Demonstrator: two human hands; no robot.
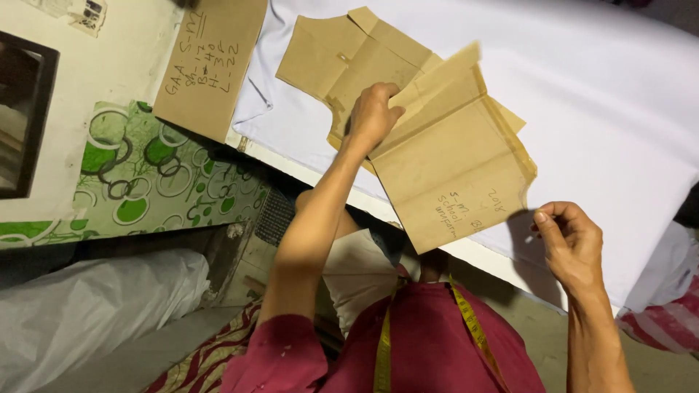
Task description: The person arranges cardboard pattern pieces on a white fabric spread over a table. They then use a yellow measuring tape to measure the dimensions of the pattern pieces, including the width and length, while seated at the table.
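My left hand point(373, 116) grips a stack of brown cardboard pattern pieces point(448, 164) by its left edge, lifting it over the white cloth point(604, 94) on the table. The front piece has handwriting on it. My right hand point(571, 244) hovers at the lower right corner of that stack, fingers curled, thumb and forefinger close together, holding nothing I can make out. More brown pattern pieces point(328, 51) lie flat on the cloth behind my left hand. A yellow measuring tape point(473, 327) hangs around my neck over a dark red garment.
Another brown card with handwriting point(207, 62) lies at the table's left end. A green and white patterned sheet point(138, 175) covers the wall below it. A white plastic-wrapped bundle point(87, 306) lies lower left. Red and white striped fabric point(666, 324) shows at the right.
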